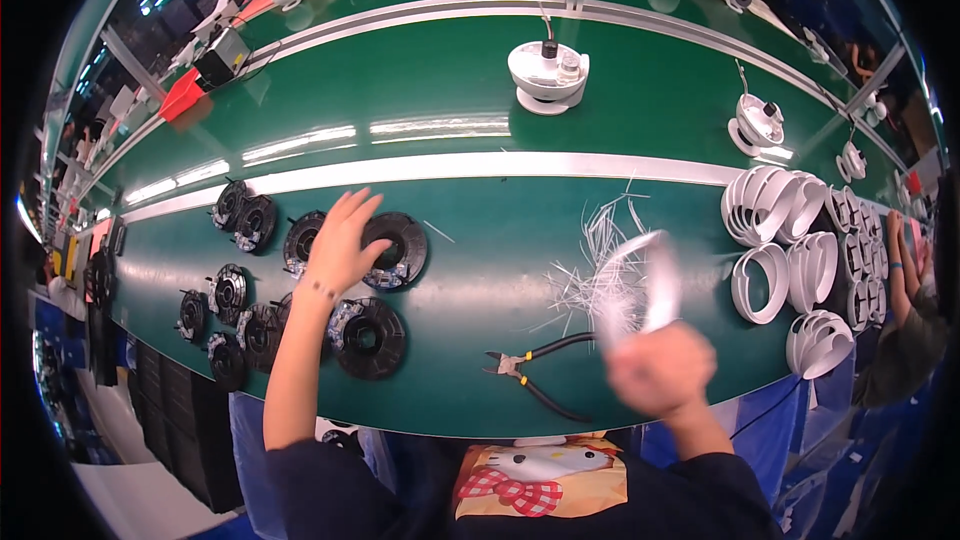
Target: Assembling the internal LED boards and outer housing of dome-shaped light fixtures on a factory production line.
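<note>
My left hand (343, 245) reaches over the black ring-shaped parts on the green bench, its fingers stretched out and slightly spread. Its thumb is close to one black ring part (412, 233) with small circuit boards on it; whether they touch I cannot tell. Another black ring part (378, 348) lies just nearer to me. My right hand (662, 372), smeared by motion, is closed on the near side of a white plastic ring (661, 285) held above the bench. Behind that ring spreads a heap of thin white strips (590, 278). Side cutters (511, 365) with black and yellow handles lie between my hands.
More black ring parts (229, 290) stand at the left. Several white rings (759, 283) are grouped at the right. Past a white rail (450, 168), a white round housing (546, 88) sits on the far green surface. Other people work across and at the right.
</note>
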Tool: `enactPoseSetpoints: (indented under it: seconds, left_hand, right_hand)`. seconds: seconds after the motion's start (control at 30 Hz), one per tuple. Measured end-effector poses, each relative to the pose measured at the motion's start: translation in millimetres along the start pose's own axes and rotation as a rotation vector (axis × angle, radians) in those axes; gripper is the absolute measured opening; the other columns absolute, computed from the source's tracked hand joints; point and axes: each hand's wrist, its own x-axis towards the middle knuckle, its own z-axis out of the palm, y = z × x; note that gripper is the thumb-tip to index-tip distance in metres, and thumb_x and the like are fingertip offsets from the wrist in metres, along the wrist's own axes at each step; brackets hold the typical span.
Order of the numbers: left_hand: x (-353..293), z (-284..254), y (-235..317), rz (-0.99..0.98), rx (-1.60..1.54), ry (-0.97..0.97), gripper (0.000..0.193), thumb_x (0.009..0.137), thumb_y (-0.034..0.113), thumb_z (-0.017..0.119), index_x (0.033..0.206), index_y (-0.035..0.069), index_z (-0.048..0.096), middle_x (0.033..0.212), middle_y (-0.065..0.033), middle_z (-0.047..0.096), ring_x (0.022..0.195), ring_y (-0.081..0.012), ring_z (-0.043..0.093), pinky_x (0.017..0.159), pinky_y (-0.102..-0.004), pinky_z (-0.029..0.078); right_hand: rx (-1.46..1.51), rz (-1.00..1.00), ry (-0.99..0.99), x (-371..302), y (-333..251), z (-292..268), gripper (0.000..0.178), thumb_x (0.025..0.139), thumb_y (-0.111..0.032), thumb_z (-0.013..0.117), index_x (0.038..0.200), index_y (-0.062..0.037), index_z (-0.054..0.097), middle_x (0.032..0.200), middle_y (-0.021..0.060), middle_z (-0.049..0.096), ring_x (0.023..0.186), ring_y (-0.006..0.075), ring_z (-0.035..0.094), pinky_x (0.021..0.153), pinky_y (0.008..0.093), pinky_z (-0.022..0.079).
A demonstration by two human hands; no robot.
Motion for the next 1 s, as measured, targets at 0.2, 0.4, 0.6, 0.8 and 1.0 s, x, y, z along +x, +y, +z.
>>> enactPoseSetpoints:
  seconds: [0.2,0.4,0.6,0.8,1.0]
  left_hand:
    - [41,23,3,-0.059,0.013,-0.184,0.039,0.064,0.019,0.068,0.098,0.004,0.057,0.090,-0.0165,0.057,0.085,-0.0342,0.054,0.075,-0.0393,0.045]
    - [-1,7,20,-0.199,-0.341,0.134,0.022,0.068,0.004,0.060,0.088,-0.001,0.053,0.082,-0.0173,0.057,0.076,-0.0313,0.057,0.069,-0.0340,0.046]
    - [-39,4,55,-0.378,-1.275,0.253,0.029,0.080,-0.005,0.048,0.107,-0.001,0.040,0.103,-0.0076,0.052,0.094,-0.0118,0.050,0.083,-0.0242,0.039]
    - [-59,21,78,-0.411,-1.580,0.388,0.032,0.081,-0.004,0.048,0.111,-0.002,0.037,0.107,-0.0106,0.051,0.098,-0.0142,0.049,0.086,-0.0263,0.038]
    - [-65,25,80,-0.476,-1.414,0.471,0.033,0.081,-0.001,0.051,0.111,-0.001,0.039,0.106,-0.0096,0.051,0.097,-0.0143,0.049,0.086,-0.0266,0.039]
  right_hand:
    - [0.338,0.068,-0.477,-10,-59,73,0.024,0.070,-0.019,0.063,0.057,-0.0042,0.050,0.056,0.0079,0.051,0.045,0.0223,0.053,0.041,0.0323,0.042]
    - [0.344,0.108,-0.687,21,-33,48,0.088,0.050,-0.042,0.076,0.120,-0.0042,0.039,0.126,0.0184,0.032,0.113,0.0368,0.032,0.092,0.0491,0.026]
    - [0.251,0.068,-1.027,22,-15,55,0.109,0.045,-0.045,0.078,0.132,-0.0104,0.022,0.135,0.0234,0.011,0.123,0.0434,0.011,0.097,0.0571,0.012]
    - [0.343,0.130,-1.020,31,-9,53,0.113,0.044,-0.047,0.077,0.132,-0.0067,0.017,0.136,0.0249,0.007,0.125,0.0441,0.007,0.099,0.0557,0.009]
    - [0.475,0.104,-0.877,29,-2,65,0.106,0.041,-0.042,0.078,0.124,0.0010,0.029,0.127,0.0261,0.025,0.117,0.0425,0.025,0.098,0.0469,0.022]
